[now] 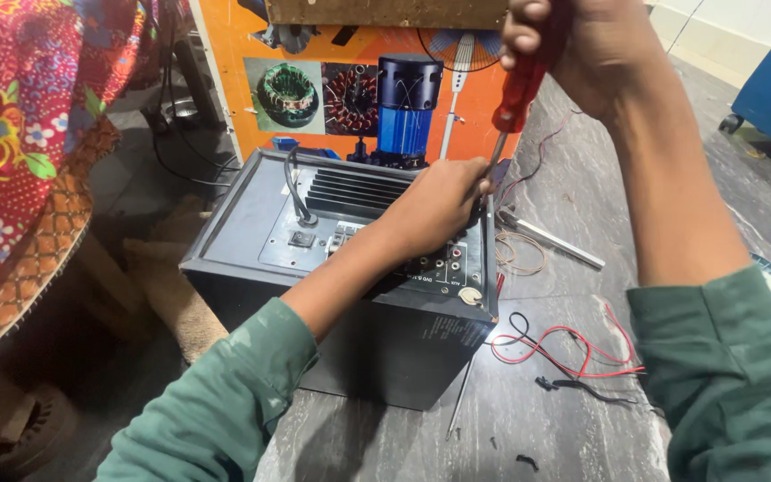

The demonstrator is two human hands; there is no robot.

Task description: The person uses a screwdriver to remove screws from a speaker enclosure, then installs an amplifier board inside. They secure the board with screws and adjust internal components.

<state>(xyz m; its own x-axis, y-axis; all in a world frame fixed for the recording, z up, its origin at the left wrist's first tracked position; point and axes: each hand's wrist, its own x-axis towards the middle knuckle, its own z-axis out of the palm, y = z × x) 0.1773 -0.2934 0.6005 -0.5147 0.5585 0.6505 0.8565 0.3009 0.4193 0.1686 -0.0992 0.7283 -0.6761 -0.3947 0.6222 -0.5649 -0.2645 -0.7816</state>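
1. Red plastic fills my right hand [582,45]: it is clenched around the handle of a screwdriver [518,94], held high at the top of the view, with the metal shaft slanting down and to the left.
2. My left hand [439,210] rests on the back panel of a black speaker box [377,295], its fingers curled at the spot where the screwdriver's shaft comes down; I can't tell whether they pinch the shaft or only steady it.
3. I see the speaker box lying at the edge of a dark stone worktop [564,419], panel upward, with a finned heat sink [354,189], a black cable [294,183] rising from the panel, and a row of small sockets near my left wrist.
4. Just right of the box, red and black wires [573,353] lie loose on the worktop, touching each other in a tangle.
5. Farther back on the worktop I can make out a coil of thin copper wire [519,253] and a pale flat bar [555,239] beside it.
6. Behind the box stands a blue and black cylindrical motor [406,107] against an orange poster [350,54].
7. A patterned red cloth [20,134] hangs at the left edge.
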